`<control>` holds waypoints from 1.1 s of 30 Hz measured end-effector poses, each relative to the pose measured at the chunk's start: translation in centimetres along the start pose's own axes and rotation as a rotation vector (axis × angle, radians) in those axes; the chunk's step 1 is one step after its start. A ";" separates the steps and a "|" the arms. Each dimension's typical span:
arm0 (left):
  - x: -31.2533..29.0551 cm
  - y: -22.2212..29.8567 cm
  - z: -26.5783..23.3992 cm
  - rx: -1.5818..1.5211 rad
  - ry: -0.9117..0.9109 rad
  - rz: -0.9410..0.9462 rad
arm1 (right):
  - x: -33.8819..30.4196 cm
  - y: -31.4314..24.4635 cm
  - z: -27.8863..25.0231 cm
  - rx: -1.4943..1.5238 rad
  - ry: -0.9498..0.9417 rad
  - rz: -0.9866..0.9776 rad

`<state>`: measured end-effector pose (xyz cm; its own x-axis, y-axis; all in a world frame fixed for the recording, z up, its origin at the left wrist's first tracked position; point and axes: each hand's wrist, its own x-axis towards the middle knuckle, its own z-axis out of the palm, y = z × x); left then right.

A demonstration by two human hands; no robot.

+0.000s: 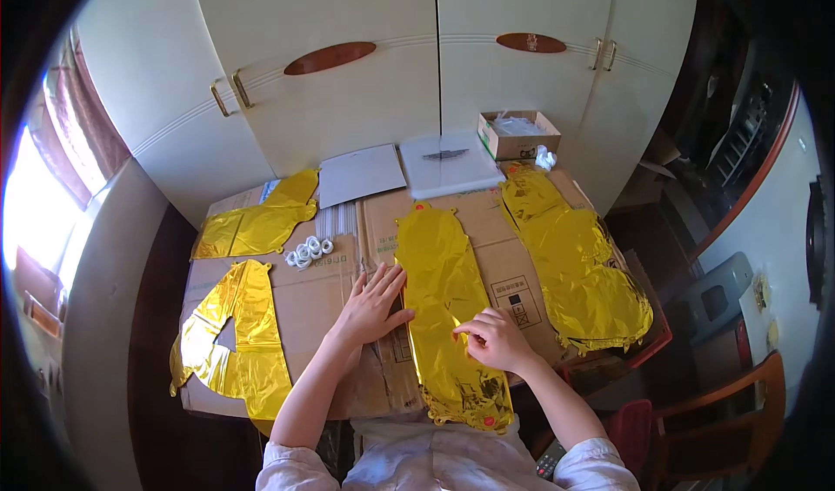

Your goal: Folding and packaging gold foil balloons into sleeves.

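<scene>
A flat, uninflated gold foil balloon (439,269) lies lengthwise before me on the cardboard-covered table. My left hand (376,307) rests open along its left edge, fingers stretched out and fingertips touching the foil. Over the balloon's lower middle, my right hand (496,339) is closed, its fingers curled and the index finger and thumb close together at the foil. Whatever they pinch, if anything, is too small to make out. Crinkled foil and a small red spot mark the balloon's near end.
More gold foil balloons lie flat: a large one (574,273) at right, an angular one (252,343) at near left, another (257,221) at far left. White rolls (309,251), a grey board (361,175), a clear plastic sheet (448,165) and an open box (519,143) sit beyond.
</scene>
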<state>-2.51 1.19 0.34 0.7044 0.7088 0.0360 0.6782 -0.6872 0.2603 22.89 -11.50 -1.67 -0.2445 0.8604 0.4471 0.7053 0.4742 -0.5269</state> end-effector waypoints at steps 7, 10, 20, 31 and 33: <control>0.5 -0.5 0.6 0.086 -0.005 0.021 | -0.1 -0.1 0.0 -0.001 -0.013 -0.010; 0.7 -0.5 0.7 0.110 -0.004 0.023 | -0.1 0.0 0.1 -0.001 0.011 -0.010; 0.7 -0.8 1.0 0.090 0.046 0.027 | -0.3 0.5 0.3 0.015 -0.001 0.031; 0.5 -0.5 1.3 0.140 0.054 0.025 | -0.3 0.2 0.2 -0.007 -0.012 0.028; 0.6 -0.5 1.1 0.141 0.053 0.026 | -0.3 0.1 0.1 -0.012 -0.014 0.031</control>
<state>-2.23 1.75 -0.88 0.7123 0.6957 0.0931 0.6854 -0.7180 0.1211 22.97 -11.63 -1.95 -0.2319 0.8773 0.4201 0.7204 0.4451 -0.5319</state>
